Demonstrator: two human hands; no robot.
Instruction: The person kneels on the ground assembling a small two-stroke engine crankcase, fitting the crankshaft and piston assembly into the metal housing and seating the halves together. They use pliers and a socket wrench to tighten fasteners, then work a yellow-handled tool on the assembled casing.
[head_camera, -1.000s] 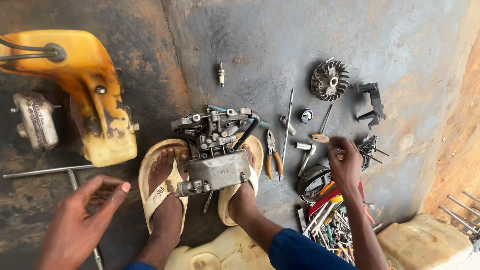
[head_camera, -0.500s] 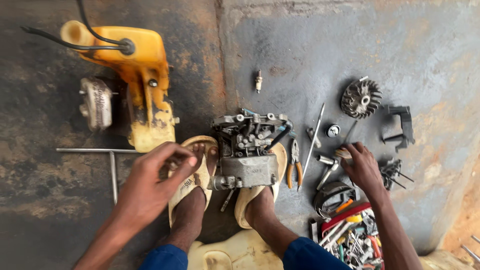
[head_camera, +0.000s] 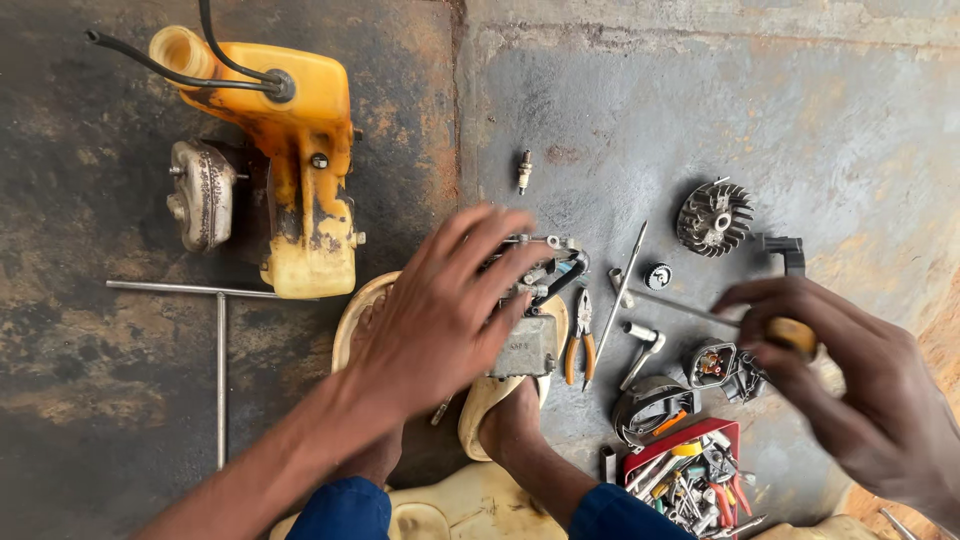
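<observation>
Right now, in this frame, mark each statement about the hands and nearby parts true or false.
1. The left hand rests on the small engine block. True.
2. The right hand is empty. False: it holds a yellow-handled screwdriver.
3. The spark plug lies loose on the floor, apart from the engine. True.
4. The orange-handled pliers are in the red tray. False: they lie on the floor beside the engine.

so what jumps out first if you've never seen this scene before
The left hand spreads over a small grey engine block wedged between two sandalled feet at centre. At the right, the right hand grips a yellow-handled screwdriver above a red tray of tools. A grimy yellow fuel tank with black hoses lies at upper left on the stained floor.
</observation>
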